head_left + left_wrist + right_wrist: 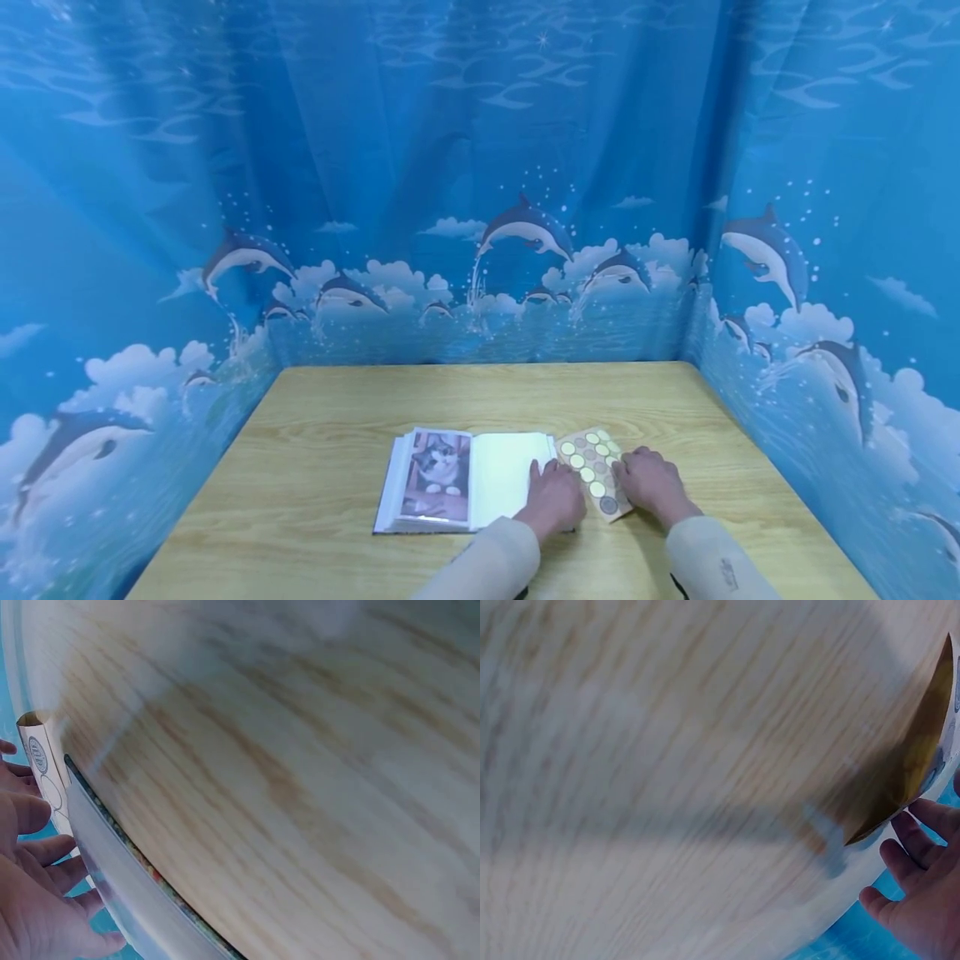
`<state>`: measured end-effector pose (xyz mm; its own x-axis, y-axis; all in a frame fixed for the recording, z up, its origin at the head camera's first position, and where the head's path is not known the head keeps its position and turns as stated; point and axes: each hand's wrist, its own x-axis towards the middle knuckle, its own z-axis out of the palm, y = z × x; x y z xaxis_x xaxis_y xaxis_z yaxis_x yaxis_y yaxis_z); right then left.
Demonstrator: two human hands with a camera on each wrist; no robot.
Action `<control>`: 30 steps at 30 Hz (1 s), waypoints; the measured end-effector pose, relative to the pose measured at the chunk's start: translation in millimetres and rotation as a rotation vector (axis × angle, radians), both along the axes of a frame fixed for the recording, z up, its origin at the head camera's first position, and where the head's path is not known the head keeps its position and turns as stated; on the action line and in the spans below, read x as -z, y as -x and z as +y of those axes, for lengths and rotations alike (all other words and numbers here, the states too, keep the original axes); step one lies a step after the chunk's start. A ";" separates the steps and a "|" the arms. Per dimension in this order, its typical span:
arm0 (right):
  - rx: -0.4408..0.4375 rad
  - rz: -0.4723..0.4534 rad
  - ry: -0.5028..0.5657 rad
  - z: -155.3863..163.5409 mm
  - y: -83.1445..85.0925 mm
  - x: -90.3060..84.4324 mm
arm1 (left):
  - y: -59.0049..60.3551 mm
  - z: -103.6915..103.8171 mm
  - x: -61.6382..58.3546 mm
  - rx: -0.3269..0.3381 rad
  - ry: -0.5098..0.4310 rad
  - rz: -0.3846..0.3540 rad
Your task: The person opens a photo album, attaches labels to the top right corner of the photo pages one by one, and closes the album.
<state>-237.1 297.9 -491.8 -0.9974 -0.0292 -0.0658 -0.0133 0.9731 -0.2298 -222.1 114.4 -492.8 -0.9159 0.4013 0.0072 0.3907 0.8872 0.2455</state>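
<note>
Near the table's (337, 400) front edge, the left hand (553, 497) lies flat with relaxed fingers on the album's (442, 481) blank page, apparently steadying it. The right hand (651, 485) presses the sticker sheet (592, 467) just beside, gripping nothing.

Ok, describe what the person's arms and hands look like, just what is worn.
Both arms wear long, plain cream sleeves reaching the wrists: the left sleeve and the right sleeve, which carries a small dark marking on the forearm. The left hand and right hand are bare, with no gloves; no rings or watch can be made out.
</note>
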 end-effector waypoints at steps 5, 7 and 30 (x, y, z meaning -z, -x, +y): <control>-0.004 0.026 0.052 -2.2 2.2 -0.4 | 0.3 -0.5 0.1 -0.003 -0.084 -0.074; -0.003 0.028 0.095 -3.9 3.3 -0.8 | 0.2 -1.6 -2.2 -0.004 -0.121 -0.098; 0.121 0.060 0.450 -21.7 8.2 -13.5 | 9.9 -15.9 -11.9 -0.021 -0.408 -0.223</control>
<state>-245.3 276.2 -478.3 -0.9970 0.0754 -0.0154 0.0682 0.7723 -0.6317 -232.1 98.5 -480.8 -0.9210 0.3878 -0.0377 0.2714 0.7080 0.6520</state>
